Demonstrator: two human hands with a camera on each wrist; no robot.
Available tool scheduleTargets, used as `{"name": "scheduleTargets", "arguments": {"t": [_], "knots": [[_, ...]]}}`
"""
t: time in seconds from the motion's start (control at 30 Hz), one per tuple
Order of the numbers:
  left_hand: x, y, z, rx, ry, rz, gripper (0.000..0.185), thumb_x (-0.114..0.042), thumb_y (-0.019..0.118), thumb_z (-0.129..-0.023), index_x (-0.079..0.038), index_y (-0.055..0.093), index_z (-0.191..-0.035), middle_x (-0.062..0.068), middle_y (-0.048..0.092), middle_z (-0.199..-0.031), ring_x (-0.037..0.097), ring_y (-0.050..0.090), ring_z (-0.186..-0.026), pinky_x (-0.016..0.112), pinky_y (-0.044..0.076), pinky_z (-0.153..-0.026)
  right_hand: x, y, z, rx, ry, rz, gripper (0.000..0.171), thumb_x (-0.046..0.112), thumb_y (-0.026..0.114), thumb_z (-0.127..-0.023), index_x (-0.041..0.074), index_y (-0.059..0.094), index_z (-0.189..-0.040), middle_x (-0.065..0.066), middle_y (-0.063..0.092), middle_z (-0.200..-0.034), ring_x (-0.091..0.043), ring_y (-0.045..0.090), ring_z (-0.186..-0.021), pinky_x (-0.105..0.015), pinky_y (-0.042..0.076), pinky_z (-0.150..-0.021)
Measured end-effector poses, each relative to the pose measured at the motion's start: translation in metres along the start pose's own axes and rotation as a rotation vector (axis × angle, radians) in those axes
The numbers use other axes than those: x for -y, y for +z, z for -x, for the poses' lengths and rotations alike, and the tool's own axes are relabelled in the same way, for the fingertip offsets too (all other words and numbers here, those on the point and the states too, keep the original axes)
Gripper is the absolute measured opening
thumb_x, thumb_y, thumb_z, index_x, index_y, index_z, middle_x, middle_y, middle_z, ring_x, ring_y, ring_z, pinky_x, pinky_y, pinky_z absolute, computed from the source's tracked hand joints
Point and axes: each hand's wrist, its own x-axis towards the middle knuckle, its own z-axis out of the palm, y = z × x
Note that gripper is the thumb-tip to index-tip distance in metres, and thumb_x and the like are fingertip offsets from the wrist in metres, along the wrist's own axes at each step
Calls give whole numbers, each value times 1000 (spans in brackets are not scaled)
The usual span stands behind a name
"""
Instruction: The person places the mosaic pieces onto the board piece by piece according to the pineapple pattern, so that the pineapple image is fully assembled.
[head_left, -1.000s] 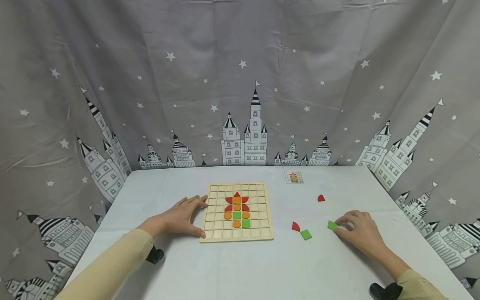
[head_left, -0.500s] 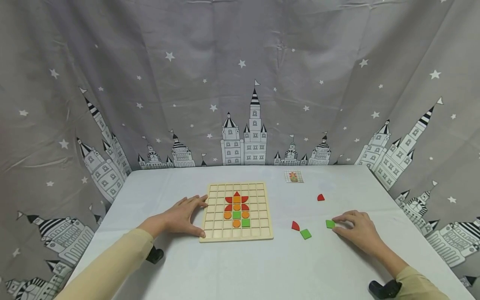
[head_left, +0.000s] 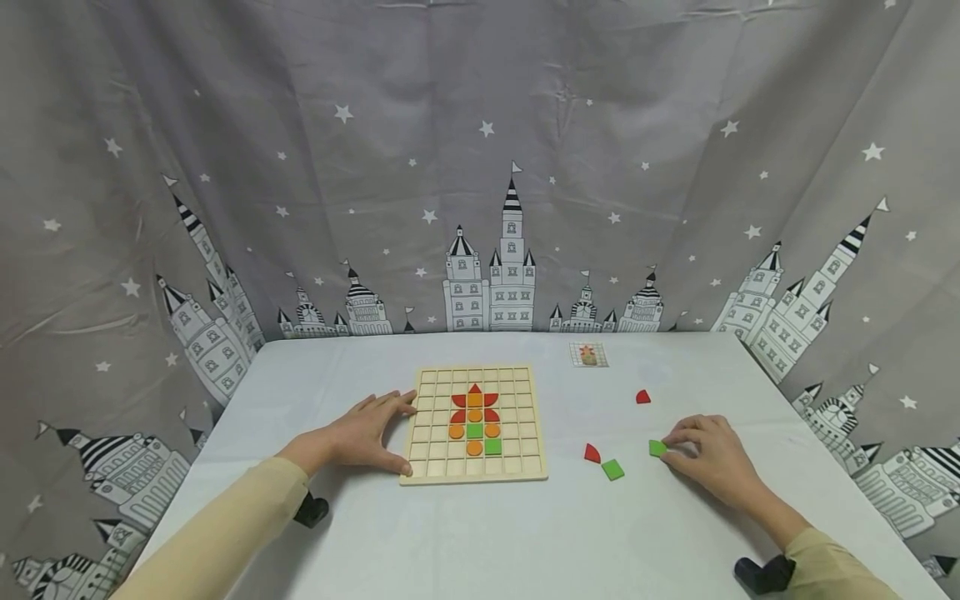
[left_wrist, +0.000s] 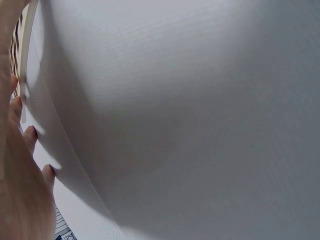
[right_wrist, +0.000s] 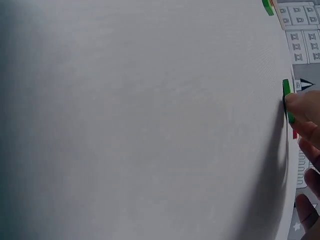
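Left hand (head_left: 358,437) lies flat with straight fingers against the board (head_left: 474,423), bracing it; right hand (head_left: 712,460) fingertips pinch the green tile (head_left: 657,448) on the table (head_left: 480,533).

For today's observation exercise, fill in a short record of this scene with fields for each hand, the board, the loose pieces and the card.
left hand: left hand rests against the left edge of the wooden board, fingers straight
right hand: right hand pinches a green square lying on the table
board: holds red, orange and green pieces in a figure
loose pieces: second green square, two red pieces
card: small picture card at the far edge
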Motion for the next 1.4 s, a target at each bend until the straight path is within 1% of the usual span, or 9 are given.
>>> {"name": "scheduleTargets", "arguments": {"t": [0.13,0.23,0.43,0.53,0.7,0.83,1.03,1.1,1.4], "knots": [[-2,-1,0,7,-3,0,105,-79,78,-66,-17,47,-145,6,25,-168,37,19,-154,59,9,-125,14,5,-11,-25,-44,8,17,17,88,-79,11,80,-93,-9,66,-107,-35,50,-110,-56,42,-94],[-3,-2,0,6,-3,-1,105,-79,78,-67,-16,47,-145,7,26,-168,38,19,-154,60,10,-124,32,14,-26,-22,-89,-8,16,17,87,-79,12,80,-93,-8,66,-107,-34,50,-111,-55,42,-95],[-2,-2,1,5,-4,-4,106,-79,78,-66,-16,47,-145,8,25,-168,39,19,-153,60,10,-124,95,41,-56,50,-141,-55,15,28,88,-81,21,80,-92,1,66,-109,-27,50,-114,-52,43,-99],[-2,-1,0,14,-16,-11,107,-81,77,-65,-19,47,-146,5,24,-169,37,18,-154,59,10,-125,127,57,-68,63,-194,-89,16,30,89,-79,23,80,-90,5,65,-107,-24,50,-112,-49,44,-98],[-1,0,-1,11,-13,-8,107,-82,77,-65,-20,47,-146,4,25,-168,36,18,-154,58,10,-125,170,81,-82,75,-282,-143,17,29,90,-77,22,80,-88,7,66,-104,-20,52,-109,-45,45,-95],[-1,-1,0,11,-10,-4,106,-81,77,-65,-19,48,-145,4,25,-168,35,18,-154,58,10,-125,195,99,-87,114,-338,-142,17,32,88,-79,20,80,-89,7,66,-104,-19,51,-108,-42,44,-93],[-2,-3,0,11,-1,-10,104,-80,77,-66,-18,48,-144,6,25,-168,37,19,-154,59,10,-125,216,121,-87,152,-376,-64,20,39,85,-83,22,81,-93,7,66,-109,-17,50,-107,-37,44,-94],[-3,-3,0,7,9,-3,103,-79,78,-67,-17,49,-143,8,26,-168,40,20,-153,62,11,-124,219,127,-87,149,-380,-53,20,40,85,-83,22,81,-92,7,66,-109,-17,50,-106,-36,44,-93],[-4,-4,1,15,0,-7,104,-79,77,-67,-17,48,-145,7,25,-168,39,19,-153,61,11,-124,225,139,-87,112,-391,-48,20,42,86,-81,25,81,-91,11,64,-103,-14,49,-102,-32,42,-84]]}}
